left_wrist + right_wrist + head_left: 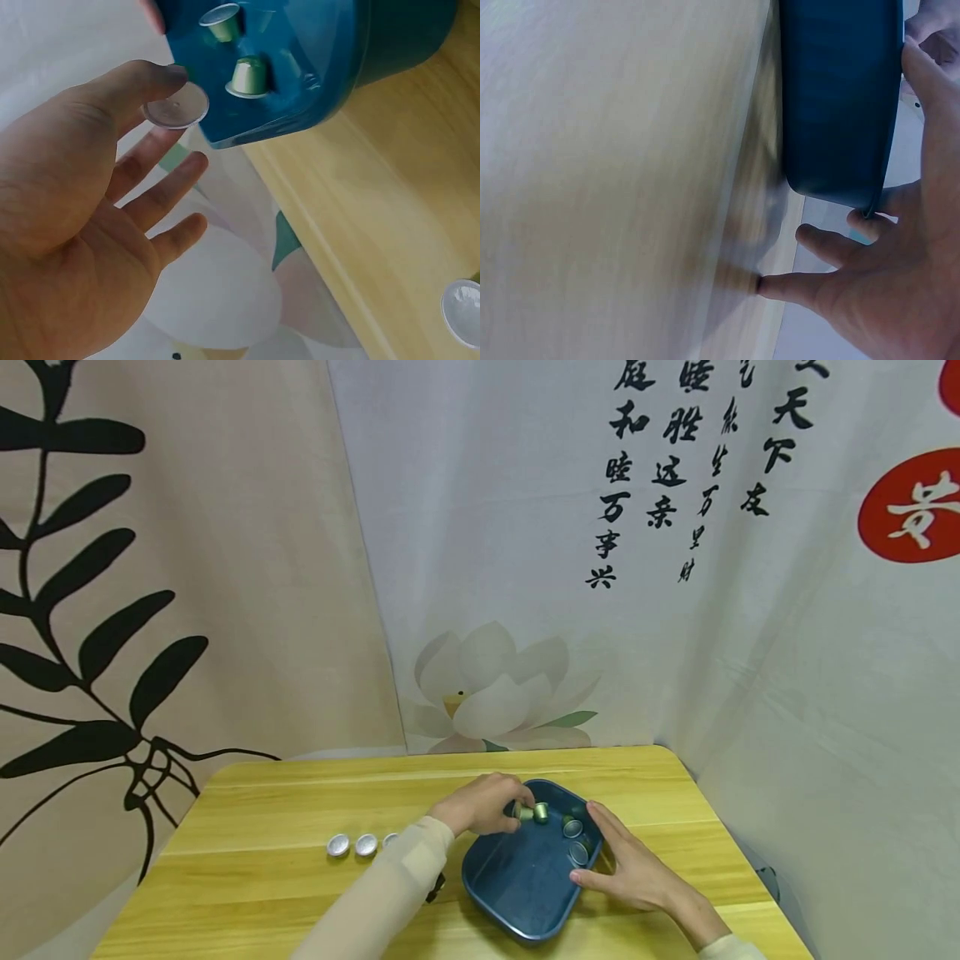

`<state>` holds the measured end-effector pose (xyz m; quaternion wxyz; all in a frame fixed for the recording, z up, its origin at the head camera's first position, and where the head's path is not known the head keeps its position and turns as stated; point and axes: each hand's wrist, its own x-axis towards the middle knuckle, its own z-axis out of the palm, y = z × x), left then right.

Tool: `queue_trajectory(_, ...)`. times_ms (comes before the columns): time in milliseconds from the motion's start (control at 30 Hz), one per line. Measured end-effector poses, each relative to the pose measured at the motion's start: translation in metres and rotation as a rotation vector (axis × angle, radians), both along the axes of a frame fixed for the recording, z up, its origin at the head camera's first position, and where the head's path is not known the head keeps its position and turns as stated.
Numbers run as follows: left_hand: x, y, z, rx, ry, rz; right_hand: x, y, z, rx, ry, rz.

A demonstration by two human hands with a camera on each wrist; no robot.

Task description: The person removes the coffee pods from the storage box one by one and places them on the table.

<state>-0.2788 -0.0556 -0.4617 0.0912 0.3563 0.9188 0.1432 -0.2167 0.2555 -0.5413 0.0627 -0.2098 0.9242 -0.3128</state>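
Note:
Pinched between thumb and fingers of my left hand (486, 803) is a green coffee capsule (178, 107) with a pale round lid, over the far left part of a blue tray (517, 893). Another green capsule (541, 812) stands right beside it in the tray. Two more capsules, one of them this silver-lidded capsule (577, 854), lie along the tray's right wall. My right hand (637, 872) holds that side of the tray, thumb and fingers spread along the rim. In the right wrist view, fingertips (866, 223) hook at the tray's corner and the little finger reaches down to the tabletop.
Left of the tray, a short row of capsules sits on the wooden table (255, 810), among them a silver-lidded capsule (338, 845) and a second capsule (366, 845). My left forearm partly covers the row's right end. A printed curtain (510, 568) hangs behind the table.

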Motion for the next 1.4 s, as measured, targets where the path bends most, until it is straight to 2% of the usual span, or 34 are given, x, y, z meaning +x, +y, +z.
queue_trajectory(300,0.012,-0.022,0.008,0.161,0.026,-0.05,0.001,-0.001,0.001,0.001,0.0,0.006)
queue_trajectory(633,0.025,-0.056,0.015,0.268,0.054,-0.063,0.001,-0.001,0.0,0.014,0.016,-0.002)
queue_trajectory(900,0.038,-0.088,0.016,0.324,0.004,0.008,0.001,0.0,-0.001,0.024,0.015,-0.008)
queue_trajectory(1400,0.06,-0.14,0.008,0.433,0.001,0.109,0.002,0.0,0.0,0.018,0.016,-0.005)
